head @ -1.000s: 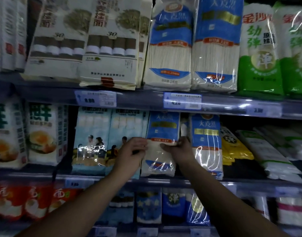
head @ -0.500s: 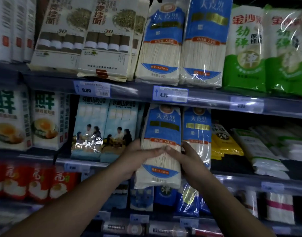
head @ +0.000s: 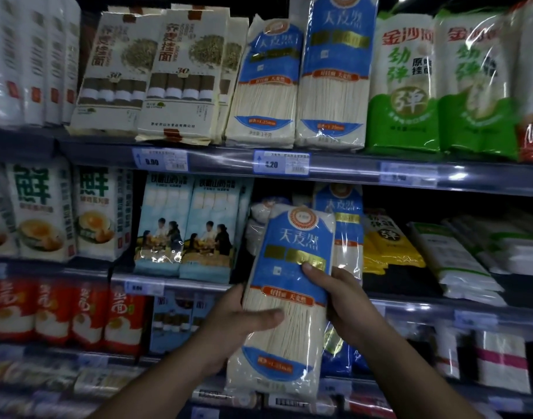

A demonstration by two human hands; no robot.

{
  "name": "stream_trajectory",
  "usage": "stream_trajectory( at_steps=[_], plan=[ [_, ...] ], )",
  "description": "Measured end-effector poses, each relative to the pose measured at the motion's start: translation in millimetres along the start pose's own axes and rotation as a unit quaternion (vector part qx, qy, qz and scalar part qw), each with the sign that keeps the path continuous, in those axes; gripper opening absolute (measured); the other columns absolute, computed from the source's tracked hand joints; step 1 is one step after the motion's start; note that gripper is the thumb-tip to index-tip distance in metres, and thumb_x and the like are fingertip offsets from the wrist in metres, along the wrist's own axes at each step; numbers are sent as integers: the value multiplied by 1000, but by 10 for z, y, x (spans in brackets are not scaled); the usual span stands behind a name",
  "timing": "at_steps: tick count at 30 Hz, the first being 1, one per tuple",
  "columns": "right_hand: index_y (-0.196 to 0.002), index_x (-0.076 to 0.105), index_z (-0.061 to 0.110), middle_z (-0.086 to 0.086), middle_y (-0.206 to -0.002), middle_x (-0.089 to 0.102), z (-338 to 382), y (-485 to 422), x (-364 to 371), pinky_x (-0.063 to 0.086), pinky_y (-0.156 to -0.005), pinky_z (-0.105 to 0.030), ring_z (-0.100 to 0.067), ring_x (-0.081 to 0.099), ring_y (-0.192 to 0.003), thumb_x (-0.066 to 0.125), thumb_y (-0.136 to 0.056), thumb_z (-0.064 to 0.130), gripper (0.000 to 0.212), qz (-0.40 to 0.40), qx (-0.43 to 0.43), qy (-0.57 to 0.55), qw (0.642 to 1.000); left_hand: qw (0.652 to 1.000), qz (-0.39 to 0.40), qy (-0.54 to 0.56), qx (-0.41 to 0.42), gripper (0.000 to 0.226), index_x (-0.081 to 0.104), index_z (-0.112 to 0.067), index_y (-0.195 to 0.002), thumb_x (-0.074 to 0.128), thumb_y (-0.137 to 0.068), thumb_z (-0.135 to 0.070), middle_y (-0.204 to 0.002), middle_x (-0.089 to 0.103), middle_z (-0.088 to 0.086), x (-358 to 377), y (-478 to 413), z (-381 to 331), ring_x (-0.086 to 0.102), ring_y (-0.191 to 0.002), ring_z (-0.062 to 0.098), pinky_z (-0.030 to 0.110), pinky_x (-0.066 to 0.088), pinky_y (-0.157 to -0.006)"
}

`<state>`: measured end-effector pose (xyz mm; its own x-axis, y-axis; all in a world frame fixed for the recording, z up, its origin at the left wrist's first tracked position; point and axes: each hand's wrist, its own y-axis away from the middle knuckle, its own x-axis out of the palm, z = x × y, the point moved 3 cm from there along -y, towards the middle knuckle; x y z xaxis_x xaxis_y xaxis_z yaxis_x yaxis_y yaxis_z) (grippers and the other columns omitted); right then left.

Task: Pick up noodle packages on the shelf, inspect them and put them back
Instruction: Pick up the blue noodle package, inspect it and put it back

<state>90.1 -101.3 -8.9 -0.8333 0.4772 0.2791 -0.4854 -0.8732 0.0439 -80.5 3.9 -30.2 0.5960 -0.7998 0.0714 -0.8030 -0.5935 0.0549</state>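
A tall blue-and-clear package of thin white noodles (head: 292,246) is held upright and slightly tilted in front of the middle shelf (head: 410,303). My left hand (head: 238,325) grips its left edge, thumb across the front. My right hand (head: 344,300) grips its right edge, thumb on the gold label band. Behind it, a matching blue package (head: 347,234) still stands on the shelf. A dark gap shows at the shelf spot just left of that package.
Two light-blue noodle boxes (head: 186,225) stand left of the gap, yellow packs (head: 386,246) and white packs (head: 458,261) lie to the right. The top shelf (head: 350,167) carries more blue, beige and green packages. Red packs (head: 71,313) fill the lower shelf.
Both hands have pulled the blue noodle package off the middle shelf, toward me and lower. It now sits in front of the shelf edge, larger in view.
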Motion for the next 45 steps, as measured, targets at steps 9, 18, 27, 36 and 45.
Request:
stream_trajectory(
  at_steps=[9, 18, 27, 36, 45],
  plan=[
    [-129, 65, -2, -21, -120, 78, 25, -30, 10, 62, -87, -46, -39, 76, -110, 77, -83, 19, 52, 13, -25, 14, 1000, 993, -102, -41, 43, 48, 68, -38, -107, 72, -69, -67, -115, 75, -5, -111, -115, -543, 73, -104, 20, 46, 55, -93],
    [-118, 71, 3, -13, -113, 82, -31, -66, 112, 63, -90, -44, -31, 79, -108, 78, -79, 18, 42, 13, -53, 94, 994, 984, -142, -22, 108, 3, 79, -18, -84, 77, -85, -15, -91, 80, 4, -328, -646, -1130, 72, -105, 32, 46, 54, -98],
    [-115, 71, 2, -12, -111, 83, 19, -180, 69, 66, -82, -36, -29, 81, -102, 73, -91, 7, 25, 11, -61, 137, 989, 889, -242, -275, 275, 11, 80, -15, -81, 88, -75, -18, -73, 74, -6, -546, -658, -1187, 70, -66, 7, 24, 57, -64],
    [-113, 71, 0, -17, -113, 81, 43, -296, 5, 66, -84, -40, -34, 79, -105, 75, -83, 15, 35, 30, -46, 132, 990, 815, -251, -320, 412, 9, 80, -15, -94, 78, -86, -11, -85, 77, -4, -792, -653, -1356, 73, -74, 6, 23, 61, -76],
    [-115, 72, -3, -20, -113, 81, -341, -304, -172, 65, -82, -40, -37, 79, -104, 75, -81, 12, 38, -10, 5, 95, 995, 933, -175, -189, 250, 20, 76, -22, -97, 57, -102, -20, -90, 79, 2, -949, -709, -1245, 78, -82, 18, 37, 64, -83]
  ],
)
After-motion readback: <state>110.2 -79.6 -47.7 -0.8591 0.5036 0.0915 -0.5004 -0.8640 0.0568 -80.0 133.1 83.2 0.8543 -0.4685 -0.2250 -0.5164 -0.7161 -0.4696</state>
